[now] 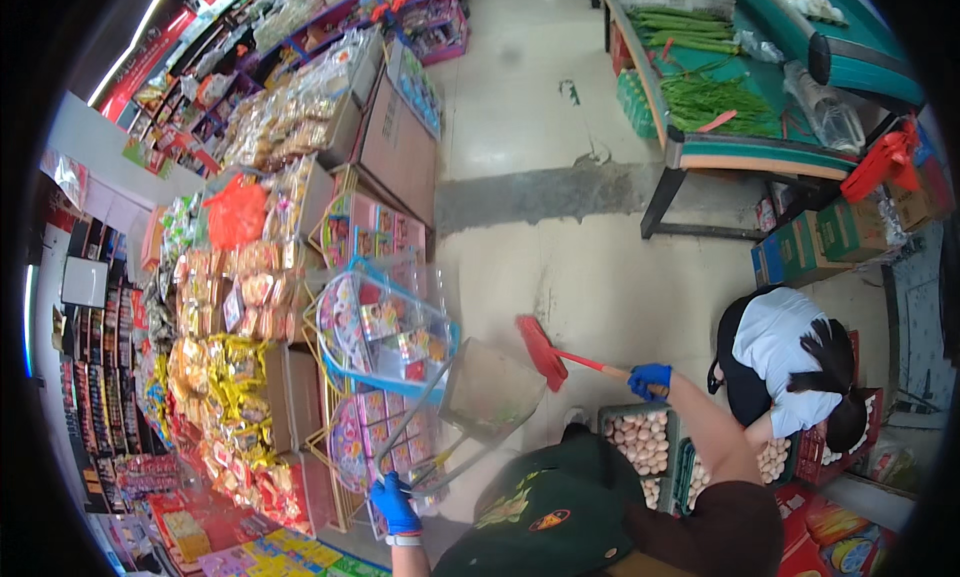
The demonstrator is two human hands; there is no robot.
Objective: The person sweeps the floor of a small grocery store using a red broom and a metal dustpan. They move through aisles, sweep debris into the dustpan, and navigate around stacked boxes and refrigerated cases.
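My right hand [649, 382], in a blue glove, is closed around the wooden end of a handle. That handle runs left to a red broom head [541, 353] close over the tiled floor. In my left hand [394, 506], also blue-gloved, is the looped metal handle of a long-handled dustpan [491, 393]. The pan hangs just left of the broom head, apart from it, with greenish debris along its lower edge. Its upper left side overlaps a blue-rimmed display basket [390, 337]; whether they touch I cannot tell.
Stacked packaged snacks [240, 277] line the left. Crates of eggs [637, 442] stand at my right, beside a person crouching [787, 359]. A vegetable table [720, 119] is at upper right, with cardboard boxes [847, 239] below. A dark strip [540, 190] crosses the floor [525, 111].
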